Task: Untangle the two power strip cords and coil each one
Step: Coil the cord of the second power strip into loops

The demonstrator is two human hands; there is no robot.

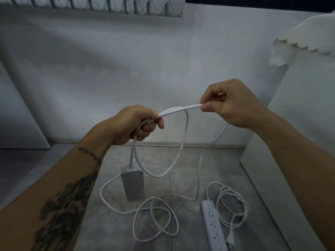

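Observation:
My left hand (137, 124) is closed around a gathered loop of white cord (181, 109), and a power strip (133, 185) hangs below it on a short length of that cord. My right hand (223, 104) pinches the same cord between thumb and fingers, so a stretch runs taut between both hands. A loop droops under them, and the rest of this cord trails down in loose loops on the floor (155, 220). A second power strip (213, 223) lies flat on the floor at lower right, its own cord (233, 205) roughly looped beside it with the plug (230, 239) near the strip.
The grey tiled floor (181, 160) meets a pale wall (108, 69) behind. A white panel (290, 133) stands at the right with a scalloped white cloth (308, 37) over its top. Another white panel leans at far left (18, 115).

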